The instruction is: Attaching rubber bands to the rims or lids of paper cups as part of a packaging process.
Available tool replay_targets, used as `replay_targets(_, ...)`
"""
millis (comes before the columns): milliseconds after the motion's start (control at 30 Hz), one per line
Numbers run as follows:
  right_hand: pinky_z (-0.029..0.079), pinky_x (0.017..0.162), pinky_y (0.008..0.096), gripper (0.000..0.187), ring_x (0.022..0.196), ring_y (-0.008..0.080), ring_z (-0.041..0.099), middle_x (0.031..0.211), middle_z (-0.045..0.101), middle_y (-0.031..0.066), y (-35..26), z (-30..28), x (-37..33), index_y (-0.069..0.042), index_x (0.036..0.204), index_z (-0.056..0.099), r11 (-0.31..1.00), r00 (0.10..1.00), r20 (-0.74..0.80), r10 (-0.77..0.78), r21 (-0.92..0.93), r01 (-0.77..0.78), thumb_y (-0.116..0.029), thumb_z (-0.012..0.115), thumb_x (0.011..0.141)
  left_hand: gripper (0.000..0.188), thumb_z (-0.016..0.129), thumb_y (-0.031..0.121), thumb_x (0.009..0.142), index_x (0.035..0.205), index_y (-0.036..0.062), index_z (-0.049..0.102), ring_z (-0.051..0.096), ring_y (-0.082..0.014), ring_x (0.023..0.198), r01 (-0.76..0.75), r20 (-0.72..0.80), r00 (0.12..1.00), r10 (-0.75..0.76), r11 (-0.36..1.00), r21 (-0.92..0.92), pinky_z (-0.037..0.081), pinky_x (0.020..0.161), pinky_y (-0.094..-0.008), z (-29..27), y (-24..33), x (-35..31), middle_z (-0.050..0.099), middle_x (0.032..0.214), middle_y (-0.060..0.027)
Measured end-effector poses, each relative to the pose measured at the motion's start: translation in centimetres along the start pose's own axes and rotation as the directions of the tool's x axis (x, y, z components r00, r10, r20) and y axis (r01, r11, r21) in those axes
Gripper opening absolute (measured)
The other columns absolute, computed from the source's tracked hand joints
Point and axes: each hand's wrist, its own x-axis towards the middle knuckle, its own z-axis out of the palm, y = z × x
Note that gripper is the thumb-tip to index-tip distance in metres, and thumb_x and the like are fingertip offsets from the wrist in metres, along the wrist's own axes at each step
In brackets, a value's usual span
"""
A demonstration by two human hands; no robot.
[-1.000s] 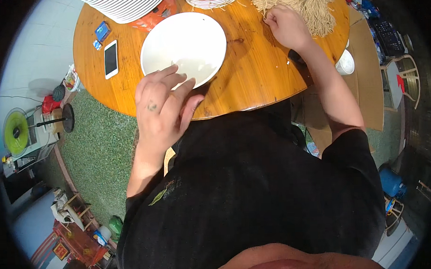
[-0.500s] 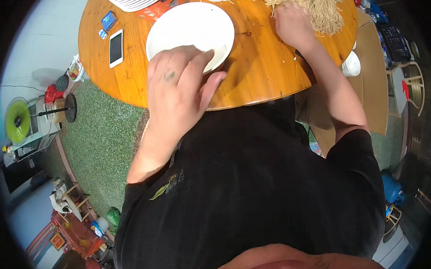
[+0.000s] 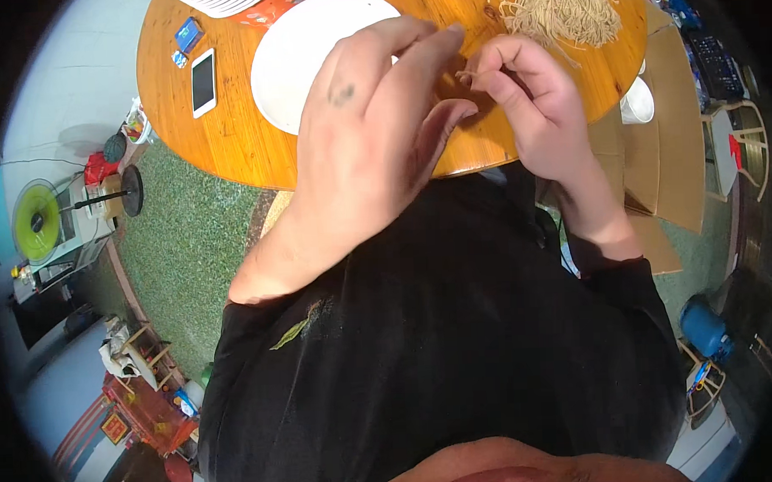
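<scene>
My right hand (image 3: pixel 538 104) is closed in a pinch above the table's front edge. A short end of tan string (image 3: pixel 469 74) sticks out from its fingertips toward my left hand. My left hand (image 3: pixel 361 131) reaches over the right part of a round white plate (image 3: pixel 291 70). Its thumb stands well apart from the fingers, and I see nothing between them; the undersides of the fingers are hidden. Beyond my right hand a loose heap of tan strings (image 3: pixel 569 14) lies at the far right of the table.
The round wooden table (image 3: pixel 243 152) also bears a white phone (image 3: pixel 204 83), a small blue box (image 3: pixel 188 34) and a stack of white plates (image 3: pixel 224 0). Opened cardboard (image 3: pixel 676 137) and a white cup (image 3: pixel 637 101) are at the right. A green fan (image 3: pixel 37 221) stands left.
My right hand has come from the string heap toward me and left, with a string end in its fingers. My left hand has moved right, toward it, off the plate's near edge.
</scene>
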Motion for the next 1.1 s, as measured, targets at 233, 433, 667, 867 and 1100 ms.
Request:
replay_targets(233, 0.049, 0.077, 0.0227, 0.006, 0.084, 0.0089, 0.059, 0.091, 0.06, 0.0019, -0.7, 0.4, -0.5, -0.001, 0.104, 0.061, 0.991, 0.995, 0.029, -0.092, -0.094, 0.094, 0.002, 0.062, 0.098, 0.021, 0.082, 0.005, 0.083, 0.102, 0.0038, 0.073, 0.071, -0.0236, 0.082, 0.143, 0.222, 0.969, -0.108, 0.979, -0.148, 0.057, 0.071, -0.0316, -1.1, 0.2, 0.2, 0.072, 0.093, -0.0086)
replay_targets(433, 0.052, 0.077, 0.0252, 0.012, 0.083, 0.0108, 0.063, 0.091, 0.065, 0.0029, -0.9, 1.1, -0.7, 0.0, 0.105, 0.065, 0.988, 0.991, 0.081, -0.106, -0.1, 0.114, 0.0, 0.07, 0.094, 0.011, 0.077, 0.008, 0.085, 0.088, 0.0043, 0.067, 0.069, -0.0317, 0.076, 0.224, 0.184, 0.96, -0.212, 0.973, -0.045, 0.054, 0.068, -0.0404, -0.4, 0.1, -0.8, 0.068, 0.08, -0.0098)
replay_targets(667, 0.052, 0.066, 0.0277, 0.017, 0.077, 0.0167, 0.067, 0.086, 0.067, 0.0071, -1.7, 1.6, -0.4, -0.001, 0.099, 0.074, 0.907, 0.954, -0.041, -0.297, -0.324, 0.269, -0.001, 0.079, 0.084, 0.015, 0.075, 0.013, 0.088, 0.086, 0.0042, 0.064, 0.067, -0.0335, 0.074, 0.221, 0.141, 0.966, -0.218, 0.975, -0.01, 0.053, 0.066, -0.0416, 0.5, 0.6, -1.2, 0.066, 0.078, -0.0115)
replay_targets(867, 0.051, 0.068, 0.0266, 0.009, 0.077, 0.016, 0.065, 0.088, 0.068, 0.0078, -0.8, 0.8, 0.0, -0.001, 0.095, 0.073, 0.886, 0.916, -0.151, -0.372, -0.351, 0.302, 0.0, 0.076, 0.087, 0.025, 0.075, 0.024, 0.092, 0.088, 0.0028, 0.063, 0.065, -0.036, 0.072, 0.234, 0.161, 0.959, -0.234, 0.972, 0.021, 0.052, 0.066, -0.0438, 0.8, 0.6, -0.3, 0.063, 0.077, -0.0136)
replay_targets(1100, 0.05, 0.088, 0.0235, 0.01, 0.093, 0.0092, 0.064, 0.097, 0.068, 0.0021, 3.9, 0.3, 1.3, 0.001, 0.107, 0.067, 0.99, 0.885, -0.462, 0.062, 0.143, 0.006, -0.007, 0.064, 0.102, 0.06, 0.08, 0.051, 0.084, 0.1, -0.0036, 0.06, 0.069, -0.042, 0.089, 0.33, 0.243, 0.857, -0.454, 0.847, 0.417, 0.055, 0.075, -0.0475, 1.1, -0.2, 6.5, 0.067, 0.095, -0.0289)
